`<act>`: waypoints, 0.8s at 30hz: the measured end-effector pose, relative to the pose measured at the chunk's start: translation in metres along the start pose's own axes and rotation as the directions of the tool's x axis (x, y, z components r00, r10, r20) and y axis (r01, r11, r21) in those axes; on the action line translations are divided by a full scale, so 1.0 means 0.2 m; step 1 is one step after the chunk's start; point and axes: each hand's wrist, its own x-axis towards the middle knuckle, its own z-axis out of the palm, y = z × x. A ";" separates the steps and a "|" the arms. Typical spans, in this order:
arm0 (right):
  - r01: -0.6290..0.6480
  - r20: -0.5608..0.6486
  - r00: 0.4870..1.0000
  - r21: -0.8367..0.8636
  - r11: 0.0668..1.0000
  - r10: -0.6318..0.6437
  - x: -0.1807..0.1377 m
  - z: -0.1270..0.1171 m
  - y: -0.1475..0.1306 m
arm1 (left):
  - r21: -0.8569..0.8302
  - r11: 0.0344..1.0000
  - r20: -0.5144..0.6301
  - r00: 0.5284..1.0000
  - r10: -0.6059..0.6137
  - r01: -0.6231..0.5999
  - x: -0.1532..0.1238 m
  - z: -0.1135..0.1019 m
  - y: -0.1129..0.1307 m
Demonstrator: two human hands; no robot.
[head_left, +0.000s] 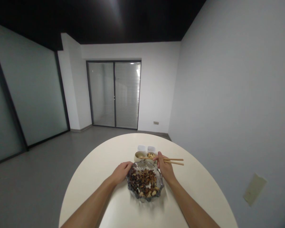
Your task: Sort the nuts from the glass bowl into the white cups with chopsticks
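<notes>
1 head camera faces forward, above table [123,210].

I could pass over the table [120,215] this side of the glass bowl [161,186], but small cups [137,158] block its far side.

Chopsticks [175,159] at a round table [92,177]

The right hand [166,169] holds the chopsticks, their tips at a beige cup [136,157] behind a glass bowl [160,183]. The left hand [121,172] touches the bowl's left rim. Dark seeds [144,179] and a few pale nuts [154,192] lie in the bowl. A second cup [149,160], holding small pale pieces [151,155], stands beside the first, with two white dishes [141,148] behind. Beyond is a glass door [127,95].
</notes>
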 end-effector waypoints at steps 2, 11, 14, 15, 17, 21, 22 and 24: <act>-0.007 0.011 1.000 0.003 1.000 0.006 0.00 0.00 0.00 | 0.006 1.000 -0.006 1.000 0.002 -0.002 0.00 0.00 0.00; -0.019 0.054 0.998 0.020 1.000 0.018 0.01 -0.03 -0.02 | -0.006 1.000 0.003 1.000 0.009 -0.009 0.00 0.00 -0.02; -0.031 0.115 0.993 0.057 0.998 0.025 0.02 -0.07 -0.04 | -0.016 1.000 0.005 1.000 0.019 -0.019 0.00 0.00 -0.02; -0.034 0.146 0.989 0.076 0.997 0.022 0.02 -0.09 -0.05 | -0.017 1.000 0.004 1.000 0.020 -0.020 0.00 0.00 -0.03; -0.045 0.206 0.978 0.108 0.993 0.022 0.02 -0.12 -0.08 | -0.013 1.000 0.001 1.000 0.016 -0.016 0.00 0.00 -0.04; -0.082 0.327 0.944 0.088 0.993 0.049 0.03 -0.18 -0.11 | -0.003 1.000 -0.001 1.000 0.013 -0.013 0.01 0.00 -0.04; -0.087 0.363 0.930 0.068 0.994 0.056 0.03 -0.20 -0.12 | -0.002 1.000 0.001 1.000 0.013 -0.013 0.01 0.00 -0.04; -0.090 0.436 0.897 0.026 0.996 0.070 0.03 -0.23 -0.13 | -0.002 1.000 0.004 1.000 0.012 -0.012 0.00 0.00 -0.03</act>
